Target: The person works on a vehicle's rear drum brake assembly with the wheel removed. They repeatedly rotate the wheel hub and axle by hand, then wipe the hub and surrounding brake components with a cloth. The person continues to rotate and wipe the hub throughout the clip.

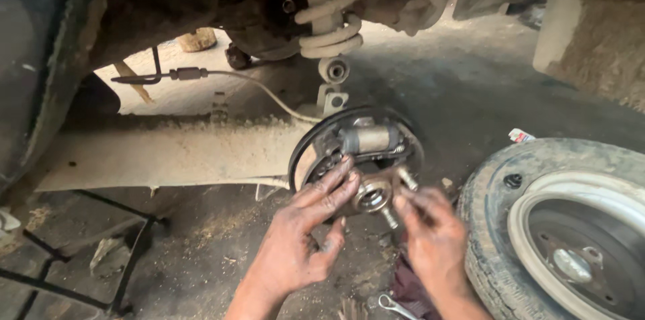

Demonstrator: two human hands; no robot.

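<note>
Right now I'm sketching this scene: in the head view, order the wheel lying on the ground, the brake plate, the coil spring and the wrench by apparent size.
1. wheel, though partly cropped
2. brake plate
3. coil spring, top cut off
4. wrench, only partly visible

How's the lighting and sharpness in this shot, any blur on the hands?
Head view: bright daylight washes out the ground behind the coil spring; the underbody at left sits in deep shadow; the right hand is motion-blurred, the left hand and wheel hub sharper.
</note>
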